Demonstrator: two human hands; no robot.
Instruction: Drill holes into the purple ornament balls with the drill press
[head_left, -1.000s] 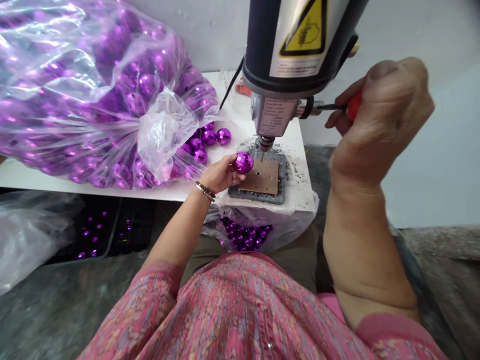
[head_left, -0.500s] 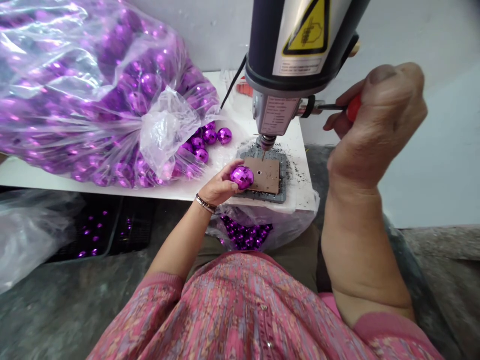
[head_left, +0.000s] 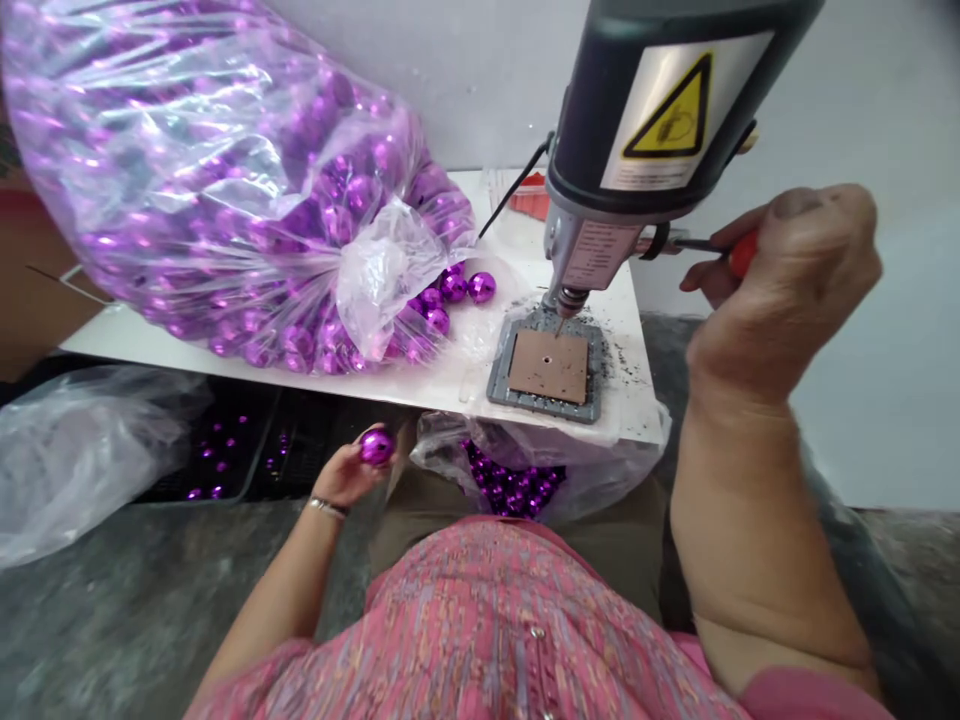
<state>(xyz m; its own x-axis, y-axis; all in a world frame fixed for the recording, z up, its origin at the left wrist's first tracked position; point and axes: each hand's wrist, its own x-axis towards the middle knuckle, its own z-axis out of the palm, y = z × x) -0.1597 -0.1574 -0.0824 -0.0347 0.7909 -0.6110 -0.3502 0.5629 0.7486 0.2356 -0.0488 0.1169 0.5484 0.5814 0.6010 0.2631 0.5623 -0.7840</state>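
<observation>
Shirt: pink, patterned, closest to the camera (head_left: 495,620).
Purple ball: round and glossy (head_left: 376,447), faceted like mirror tiles, with bright highlights.
Ball's place: in the left hand (head_left: 349,475), just off the table's front edge, to the left of the lap.
Ball's direction: equally wide every way, so its form sets out no long axis; which way it points cannot be told.
Left grip: thumb and fingers closed around the ball.
Right grip: the right hand (head_left: 787,280) is curled around the red knob (head_left: 742,255) of the drill's lever.
Hanging plastic: clear sheet at the table's front edge, shiny purple pieces (head_left: 517,480) inside.
Floor: dark grey, mottled (head_left: 262,560).
Table: white top (head_left: 450,385), dark shavings scattered at its right end.
Base: grey plate (head_left: 499,385) with a brown board (head_left: 551,370) on top, one small hole near its middle.
Drill press: dark body (head_left: 675,100), yellow warning triangle, bit above the board.
Loose balls: purple, faceted (head_left: 481,288), beside the bag's mouth.
Big bag: clear plastic (head_left: 225,150), bulging with purple balls.
Wall: pale grey, behind everything (head_left: 480,80).
</observation>
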